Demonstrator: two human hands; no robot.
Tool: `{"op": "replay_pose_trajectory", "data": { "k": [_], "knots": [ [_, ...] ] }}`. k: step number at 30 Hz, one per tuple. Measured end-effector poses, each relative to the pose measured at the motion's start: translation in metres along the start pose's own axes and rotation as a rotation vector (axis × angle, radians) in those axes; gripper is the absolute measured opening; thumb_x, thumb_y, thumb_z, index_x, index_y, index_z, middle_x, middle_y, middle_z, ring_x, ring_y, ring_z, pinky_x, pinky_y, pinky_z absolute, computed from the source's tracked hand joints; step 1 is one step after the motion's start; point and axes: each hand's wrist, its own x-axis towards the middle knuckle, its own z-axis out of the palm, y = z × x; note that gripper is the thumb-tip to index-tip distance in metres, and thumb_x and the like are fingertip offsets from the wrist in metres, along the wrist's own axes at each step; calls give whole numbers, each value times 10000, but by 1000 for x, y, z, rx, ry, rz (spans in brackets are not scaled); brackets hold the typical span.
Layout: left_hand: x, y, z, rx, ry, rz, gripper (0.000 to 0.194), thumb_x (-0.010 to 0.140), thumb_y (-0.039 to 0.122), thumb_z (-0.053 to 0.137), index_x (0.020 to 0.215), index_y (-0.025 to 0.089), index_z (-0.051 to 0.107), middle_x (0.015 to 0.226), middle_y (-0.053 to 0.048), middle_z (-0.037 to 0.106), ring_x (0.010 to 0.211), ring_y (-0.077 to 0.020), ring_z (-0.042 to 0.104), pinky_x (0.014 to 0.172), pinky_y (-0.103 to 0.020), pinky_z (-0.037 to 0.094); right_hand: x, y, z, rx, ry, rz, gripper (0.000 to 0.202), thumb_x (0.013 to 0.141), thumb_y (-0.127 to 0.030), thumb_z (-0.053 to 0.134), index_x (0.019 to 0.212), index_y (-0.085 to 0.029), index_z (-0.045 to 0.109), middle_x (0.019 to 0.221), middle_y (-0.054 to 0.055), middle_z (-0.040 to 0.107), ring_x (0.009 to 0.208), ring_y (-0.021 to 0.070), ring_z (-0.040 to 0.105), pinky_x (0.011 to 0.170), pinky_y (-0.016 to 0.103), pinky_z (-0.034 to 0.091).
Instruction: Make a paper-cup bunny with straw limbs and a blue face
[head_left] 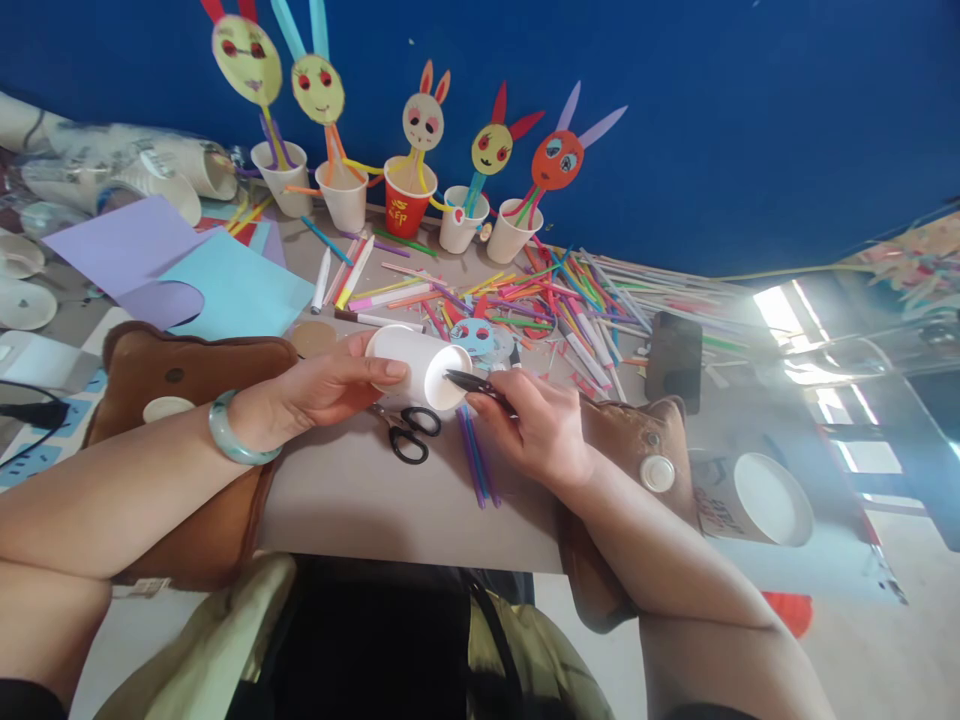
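Over the flat tabletop [337, 510], fingers [386, 371] grip paper cup [421, 352].

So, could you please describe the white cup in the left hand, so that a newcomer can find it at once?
Start at the blue wall, then the row of five cups with paper faces standing before it. Nearer the camera, at the table, the left hand holds the white cup. Unlike those upright cups, it is held sideways, with a black tool at its round end.
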Motion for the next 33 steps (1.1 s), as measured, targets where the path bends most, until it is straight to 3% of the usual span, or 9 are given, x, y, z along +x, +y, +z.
{"op": "replay_pose_trajectory", "data": {
  "k": [12, 17, 26, 33],
  "knots": [
    [0, 1, 2, 9, 18, 11, 402, 662, 364, 870, 957, 117, 749, 885, -108, 759, 816, -247, 706, 779, -336, 562, 0, -2, -2, 0, 2, 10, 311, 1026, -399, 513, 827, -188, 626, 622, -14, 589, 520, 94, 482, 510, 239, 333],
    [-1, 0, -1, -6, 2, -24, 345, 688, 356, 854, 915, 125, 734, 827, -91, 739, 731, -212, 681, 724, -315, 548, 0, 0, -2, -46, -2, -23, 318, 1027, -397, 518, 808, -192, 621, 618, -5, 596, 537, 102, 507, 519, 241, 335],
    [-2, 0, -2, -17, 36, -42, 396, 665, 344, 864, 971, 127, 740, 891, -98, 747, 783, -219, 685, 743, -308, 546, 2, 2, -3, -101, 40, -116, 307, 1020, -358, 543, 765, -192, 588, 572, -24, 542, 494, 94, 448, 488, 264, 288],
    [-2, 3, -5, 10, -10, -72, 412, 658, 365, 868, 958, 112, 743, 890, -112, 755, 764, -212, 680, 716, -294, 533, 4, 5, -5, -108, 36, -158, 308, 1008, -381, 554, 766, -192, 583, 570, -27, 531, 494, 96, 446, 488, 259, 299]
  ]
}}
